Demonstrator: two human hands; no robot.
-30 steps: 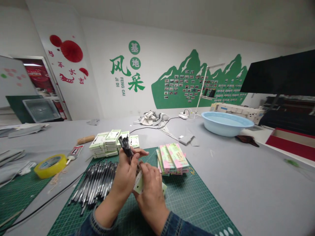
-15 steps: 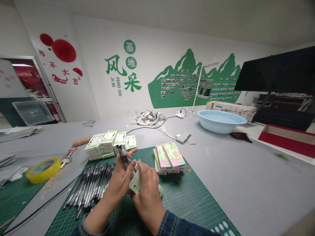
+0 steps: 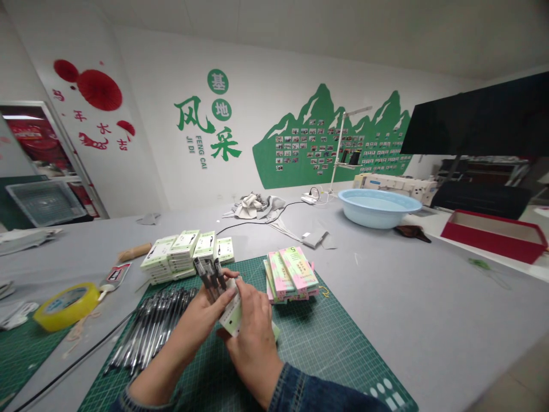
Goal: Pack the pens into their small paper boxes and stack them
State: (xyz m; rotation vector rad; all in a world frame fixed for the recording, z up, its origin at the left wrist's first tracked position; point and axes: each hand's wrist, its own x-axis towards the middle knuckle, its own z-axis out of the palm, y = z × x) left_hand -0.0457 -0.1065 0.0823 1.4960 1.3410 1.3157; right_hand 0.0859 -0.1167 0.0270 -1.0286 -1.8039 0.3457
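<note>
Several black-capped pens (image 3: 210, 272) lean, in the head view, in the closed grip of the left hand (image 3: 209, 309), the right hand (image 3: 254, 321) wrapped around a pale green box (image 3: 232, 317), all above the cutting mat (image 3: 330, 343), beyond which wall lettering (image 3: 201, 152) reads "FENG CAI".

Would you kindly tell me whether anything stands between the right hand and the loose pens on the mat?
Yes: the left hand and its forearm lie between the right hand and the loose pens on the green mat. A white-and-green packet also sits between the two hands.
</note>
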